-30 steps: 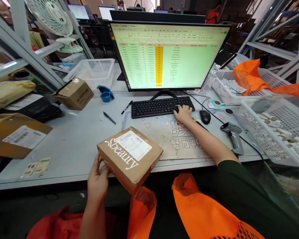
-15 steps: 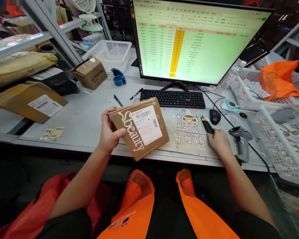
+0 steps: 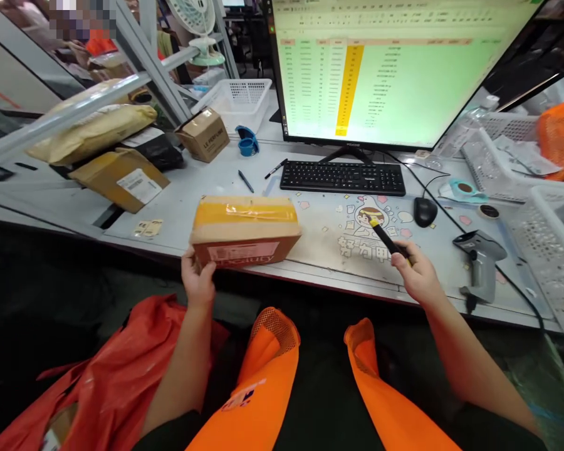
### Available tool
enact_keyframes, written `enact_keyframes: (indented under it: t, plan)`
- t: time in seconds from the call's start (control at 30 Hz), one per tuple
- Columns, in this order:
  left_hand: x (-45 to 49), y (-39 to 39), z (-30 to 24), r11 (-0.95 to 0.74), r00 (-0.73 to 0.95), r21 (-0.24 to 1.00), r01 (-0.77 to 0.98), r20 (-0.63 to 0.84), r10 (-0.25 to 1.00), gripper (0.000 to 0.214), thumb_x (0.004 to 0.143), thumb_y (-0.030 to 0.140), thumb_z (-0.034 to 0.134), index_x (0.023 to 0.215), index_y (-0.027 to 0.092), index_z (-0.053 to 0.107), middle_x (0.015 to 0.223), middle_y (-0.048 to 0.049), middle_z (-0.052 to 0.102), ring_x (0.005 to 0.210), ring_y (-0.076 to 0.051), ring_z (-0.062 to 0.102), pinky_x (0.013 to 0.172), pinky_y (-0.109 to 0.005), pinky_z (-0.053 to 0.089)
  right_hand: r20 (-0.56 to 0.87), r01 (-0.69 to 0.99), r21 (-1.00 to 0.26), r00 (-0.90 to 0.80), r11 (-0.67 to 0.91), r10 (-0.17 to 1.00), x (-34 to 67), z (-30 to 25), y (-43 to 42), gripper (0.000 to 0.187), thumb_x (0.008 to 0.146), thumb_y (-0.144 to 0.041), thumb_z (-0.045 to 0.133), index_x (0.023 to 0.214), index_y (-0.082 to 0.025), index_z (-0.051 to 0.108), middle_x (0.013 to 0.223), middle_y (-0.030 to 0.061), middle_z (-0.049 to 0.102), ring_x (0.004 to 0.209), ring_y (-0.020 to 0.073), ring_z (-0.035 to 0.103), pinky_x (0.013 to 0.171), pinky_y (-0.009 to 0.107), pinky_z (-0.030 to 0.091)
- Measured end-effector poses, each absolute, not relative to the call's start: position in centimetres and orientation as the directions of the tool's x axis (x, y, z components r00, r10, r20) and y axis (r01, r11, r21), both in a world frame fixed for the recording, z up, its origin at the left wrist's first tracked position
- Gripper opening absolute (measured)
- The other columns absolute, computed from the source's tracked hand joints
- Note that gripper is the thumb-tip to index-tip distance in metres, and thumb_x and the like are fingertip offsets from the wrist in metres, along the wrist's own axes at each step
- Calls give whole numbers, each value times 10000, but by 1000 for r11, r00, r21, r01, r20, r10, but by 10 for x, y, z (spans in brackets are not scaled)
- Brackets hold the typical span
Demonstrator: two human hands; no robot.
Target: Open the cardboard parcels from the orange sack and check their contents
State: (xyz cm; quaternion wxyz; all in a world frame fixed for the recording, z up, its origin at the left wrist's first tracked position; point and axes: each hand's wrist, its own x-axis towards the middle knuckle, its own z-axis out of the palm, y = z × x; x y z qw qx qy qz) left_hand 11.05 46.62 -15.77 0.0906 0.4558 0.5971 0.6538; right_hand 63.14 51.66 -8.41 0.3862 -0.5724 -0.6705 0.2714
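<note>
A brown cardboard parcel (image 3: 244,228) rests at the desk's near edge, its taped side up and its labelled side facing me. My left hand (image 3: 198,280) grips its lower left corner. My right hand (image 3: 417,277) is closed round a black and yellow utility knife (image 3: 386,238), which points up and left over the printed desk mat (image 3: 357,235). The knife's tip is well to the right of the parcel, apart from it.
Behind are a black keyboard (image 3: 343,177), a mouse (image 3: 425,211), a large monitor (image 3: 395,69) and a barcode scanner (image 3: 480,263). White baskets (image 3: 549,250) stand on the right. More parcels (image 3: 122,178), a small box (image 3: 204,133) and pens lie at the left.
My left hand turned the parcel over and set it on the desk edge, tape up. My right hand left the keyboard, took up the knife and lifted it.
</note>
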Motion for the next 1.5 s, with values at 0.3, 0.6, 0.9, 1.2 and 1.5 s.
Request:
enact_keyframes:
  t: [0.3,0.6,0.9,1.2,1.5]
  plan:
    - [118,530,-109,-318,-683,938,135,321,656,921,900,610,666,1669,308,257,1770,-137,319,1609,-262,408,1271,-421,411,338,591,-523,-518,615,786,527,-66,509,440,1009,-506,619,1334,-214,677,1197,126,782,1036,301,743,874,410,587]
    - [141,543,-93,-556,-168,585,590,763,624,724,979,822,427,1204,228,775,1632,-94,520,1657,-408,283,1323,-665,205,403,569,-210,-690,795,601,463,-53,528,582,1077,-633,542,1444,-205,686,967,96,722,827,234,674,681,327,454]
    - [144,525,-94,-545,35,465,698,738,674,616,670,555,912,1182,270,722,1392,-133,702,1417,-433,574,1239,-673,377,405,669,-166,-623,724,669,465,-54,541,569,1074,-622,531,1435,-221,709,941,105,718,799,237,634,692,346,448]
    - [104,517,-104,-527,-388,691,495,718,578,410,959,633,620,1022,261,782,1391,-90,702,1397,-341,623,1267,-581,416,290,903,-419,30,99,956,584,-70,538,577,1010,-558,534,1438,-215,716,1276,152,789,1174,367,728,999,476,567]
    - [123,532,-98,-510,-348,680,527,720,600,442,844,553,792,1122,226,682,1735,-147,384,1649,-376,327,1356,-541,265,280,792,-515,-205,327,938,552,-77,493,534,1006,-568,592,1396,-232,733,1306,125,791,1187,335,749,1018,474,600]
